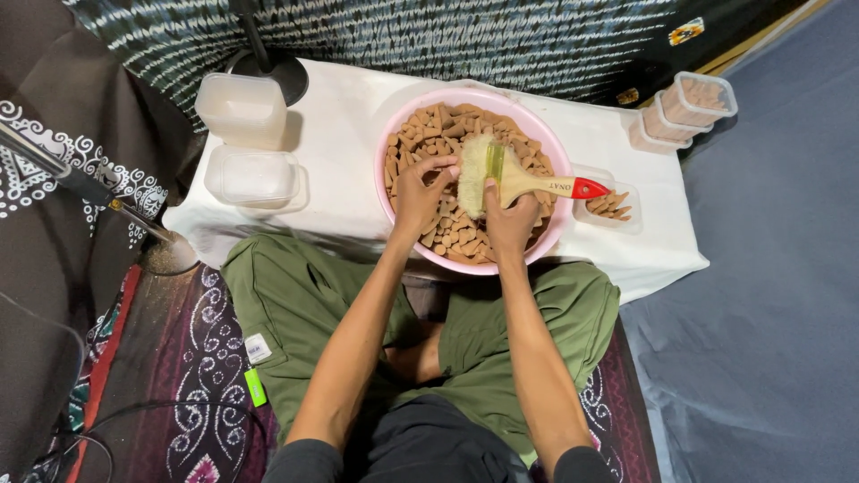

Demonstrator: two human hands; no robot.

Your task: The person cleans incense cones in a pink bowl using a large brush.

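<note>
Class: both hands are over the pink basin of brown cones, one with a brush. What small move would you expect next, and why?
Probably a short brush stroke: the right hand holds the paintbrush, bristles beside the left hand, whose fingertips pinch among the cones in the pink basin.

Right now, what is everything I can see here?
basin: one, pink, centre of the low table
cone pieces: many, brown, filling the basin
brush: one, pale bristles, wooden handle with a red tip, over the cones
empty tubs: two, clear, left of the basin
filled tubs: stacked, clear, far right corner
small tray: one, clear, a few cones, right of the basin
table cloth: white
left hand: on the cones
right hand: grip on the brush
</note>
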